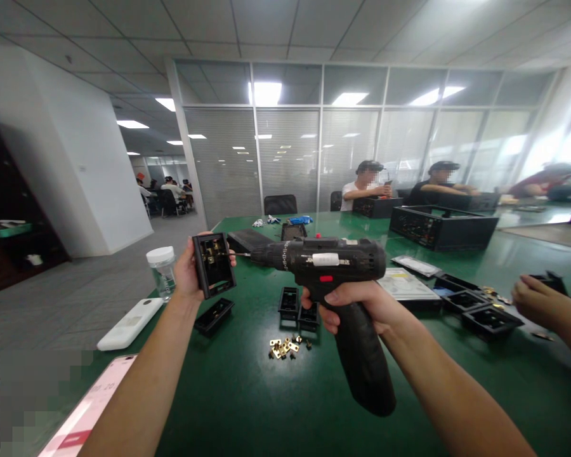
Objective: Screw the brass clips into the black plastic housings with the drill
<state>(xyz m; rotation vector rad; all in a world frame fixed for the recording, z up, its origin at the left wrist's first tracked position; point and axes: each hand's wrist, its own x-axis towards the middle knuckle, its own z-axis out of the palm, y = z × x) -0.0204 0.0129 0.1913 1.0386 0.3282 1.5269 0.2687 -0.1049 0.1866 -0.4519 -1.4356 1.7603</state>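
Note:
My left hand [189,273] grips a black rectangular plastic housing [214,263] with brass pieces inside, its open side turned toward the right. In my right hand [352,301] is a black cordless drill [337,260], fingers wrapped round its handle near the trigger. The drill's bit points left and reaches the housing's open side; whether it touches a screw is too small to tell. Below on the table lie small brass plates and screws [283,347]. Two black housings [289,303] sit just behind them, and another black housing [214,316] rests below my left hand.
A clear jar [162,273], white power bank [131,324] and lit phone [92,406] lie along the left of the green table [247,393]. At right, a co-worker's hands [542,295] hold a black part near more housings [490,320]. Black cases [442,228] stand farther back.

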